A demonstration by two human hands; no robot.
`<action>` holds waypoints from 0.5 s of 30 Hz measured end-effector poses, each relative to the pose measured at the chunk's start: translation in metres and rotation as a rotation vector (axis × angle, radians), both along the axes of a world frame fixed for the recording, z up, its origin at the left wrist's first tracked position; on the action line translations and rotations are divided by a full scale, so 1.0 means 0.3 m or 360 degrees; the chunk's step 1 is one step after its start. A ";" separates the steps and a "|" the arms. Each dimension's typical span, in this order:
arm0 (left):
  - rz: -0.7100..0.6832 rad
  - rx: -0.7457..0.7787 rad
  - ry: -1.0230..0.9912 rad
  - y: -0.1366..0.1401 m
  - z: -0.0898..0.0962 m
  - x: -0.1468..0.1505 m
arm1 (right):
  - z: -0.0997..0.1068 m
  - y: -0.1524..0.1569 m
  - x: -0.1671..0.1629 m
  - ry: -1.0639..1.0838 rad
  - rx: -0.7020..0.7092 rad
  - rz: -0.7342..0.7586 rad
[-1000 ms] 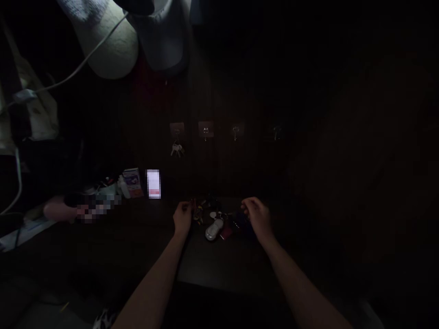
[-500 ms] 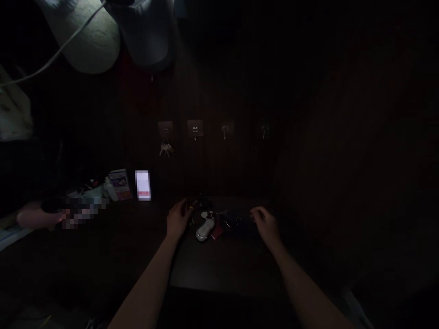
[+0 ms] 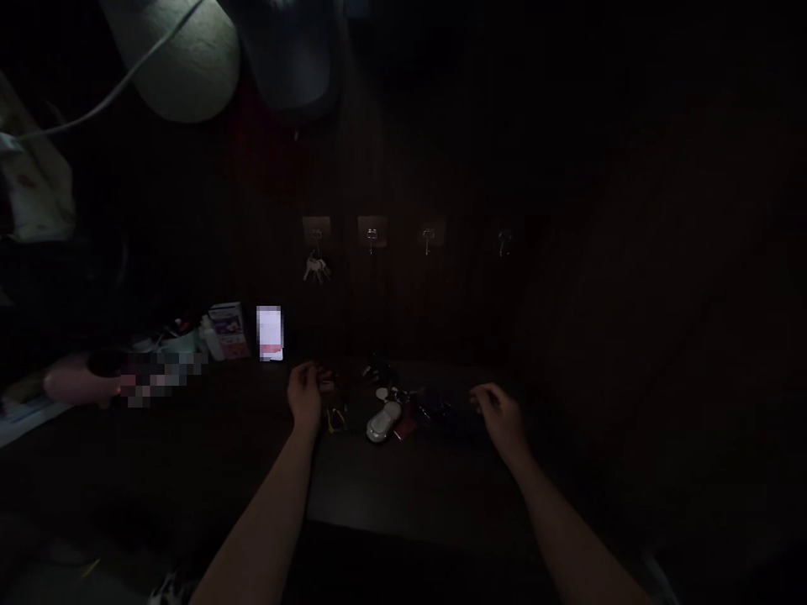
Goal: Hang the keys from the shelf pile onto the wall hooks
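My left hand [image 3: 304, 397] is over the dark tabletop, its fingers curled beside a dim reddish-brown object [image 3: 326, 380]. What they hold, if anything, is too dark to make out. Just below those fingers lies a thin yellow loop [image 3: 337, 418]. To its right are a silver-grey car-shaped key fob [image 3: 384, 422], a pale round tag [image 3: 382, 393] and a small red tag [image 3: 404, 428], close together among dark, glinting items [image 3: 435, 409]. On the right, my right hand [image 3: 501, 416] has its fingers bent inwards near those dark items; whatever is in them is hidden by darkness.
Several hooks on the dark back wall include a bare one [image 3: 371, 238]; a bunch of keys [image 3: 316, 267] hangs from the leftmost. A lit phone [image 3: 271, 332], a small box [image 3: 229, 329] and a pink object [image 3: 81, 380] stand left. Caps [image 3: 182, 67] hang above.
My left hand has moved left, away from the key fob, and the yellow loop now shows below its fingers. My right hand keeps nearly the same pose. The whole view has shifted slightly.
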State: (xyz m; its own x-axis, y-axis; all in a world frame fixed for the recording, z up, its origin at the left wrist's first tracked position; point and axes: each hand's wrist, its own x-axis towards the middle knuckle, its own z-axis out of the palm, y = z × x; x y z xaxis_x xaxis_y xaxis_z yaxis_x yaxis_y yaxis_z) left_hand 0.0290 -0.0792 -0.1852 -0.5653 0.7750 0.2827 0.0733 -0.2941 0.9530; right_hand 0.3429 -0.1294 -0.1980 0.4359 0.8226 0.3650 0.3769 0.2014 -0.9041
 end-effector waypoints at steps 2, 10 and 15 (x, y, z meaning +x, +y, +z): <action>0.0010 0.0050 -0.0259 0.008 0.003 -0.020 | 0.002 0.000 0.000 0.0029 -0.0001 -0.0002; -0.0140 -0.0045 -0.0692 0.015 0.007 -0.051 | 0.024 -0.007 -0.010 0.0096 -0.0039 -0.0034; 0.0149 -0.0094 -0.0461 0.009 0.012 -0.061 | 0.024 -0.007 -0.012 0.0102 -0.0034 -0.0035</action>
